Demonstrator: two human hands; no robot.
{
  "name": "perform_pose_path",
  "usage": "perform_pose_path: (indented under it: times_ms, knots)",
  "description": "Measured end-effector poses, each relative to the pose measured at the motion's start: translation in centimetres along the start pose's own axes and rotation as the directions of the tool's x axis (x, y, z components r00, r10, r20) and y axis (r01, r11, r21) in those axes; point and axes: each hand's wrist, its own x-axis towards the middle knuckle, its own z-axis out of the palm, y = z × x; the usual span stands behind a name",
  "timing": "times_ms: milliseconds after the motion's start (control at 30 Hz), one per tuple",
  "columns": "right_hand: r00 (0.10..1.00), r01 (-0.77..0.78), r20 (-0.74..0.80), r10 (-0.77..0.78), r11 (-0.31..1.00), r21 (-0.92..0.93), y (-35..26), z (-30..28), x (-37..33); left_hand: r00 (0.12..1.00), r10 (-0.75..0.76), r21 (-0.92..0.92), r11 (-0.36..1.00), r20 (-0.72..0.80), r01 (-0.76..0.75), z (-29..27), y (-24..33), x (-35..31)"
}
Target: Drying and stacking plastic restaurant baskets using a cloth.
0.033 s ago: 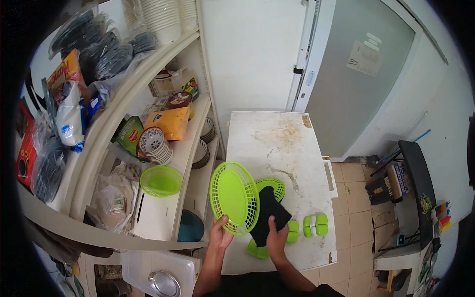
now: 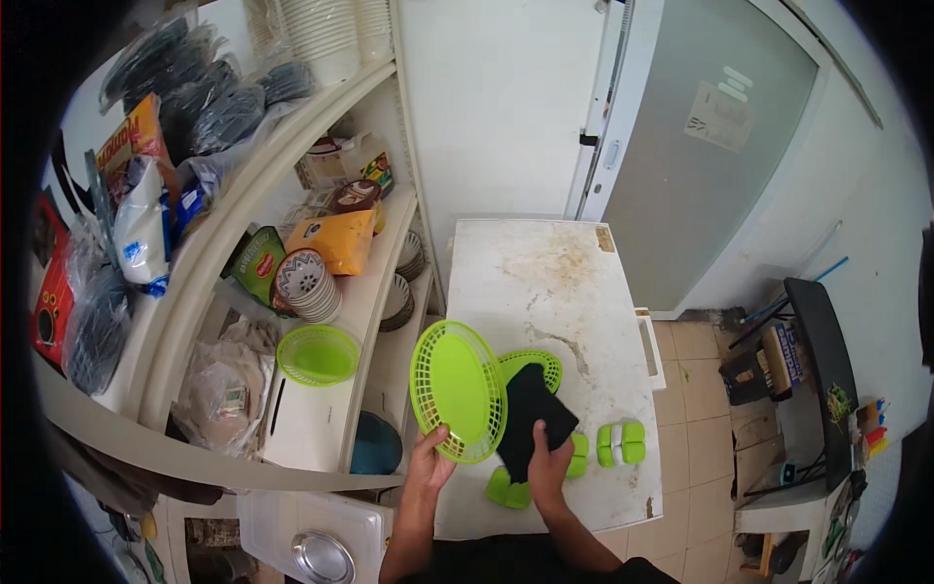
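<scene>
My left hand (image 2: pixel 429 463) grips the lower rim of an oval green plastic basket (image 2: pixel 455 389) with a slotted edge, thumb inside, tilted above the white table. In my right hand (image 2: pixel 550 465) is a folded black cloth (image 2: pixel 531 424), the thumb pressed on top of it; it hangs just right of the held basket. Behind the cloth, another green basket (image 2: pixel 545 367) lies partly hidden on the table. Near my right hand are small green blocky items: one pair (image 2: pixel 621 444) with a white band, and others (image 2: pixel 508 491) partly covered by the cloth and hand.
The stained white table (image 2: pixel 545 263) stands before a white door. At left, shelves (image 2: pixel 321 404) hold a green basket (image 2: pixel 318 355), stacked patterned bowls (image 2: pixel 308 284), food bags and a blue container (image 2: pixel 376 443). A clear bin with a metal lid (image 2: pixel 324 558) sits lower left; a black folding table (image 2: pixel 822 380) is right.
The held basket has shifted slightly left. The black cloth has moved a little right and upward, so the gap between the two has widened slightly.
</scene>
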Motion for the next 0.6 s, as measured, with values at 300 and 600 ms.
perform_pose_path:
  times_ms: [300, 600]
  knots:
    - [0.419, 0.694, 0.834, -0.359, 0.719, -0.040, -2.2, 1.3, -1.4, 0.999, 0.029, 0.207, 0.978, -0.028, -0.023, 1.3, 2.6, -1.2]
    - [0.410, 0.808, 0.792, -0.452, 0.582, -0.086, -3.2, 3.3, 1.0, 0.986, 0.135, 0.361, 0.928, -0.100, -0.091, 1.3, 0.1, -3.3]
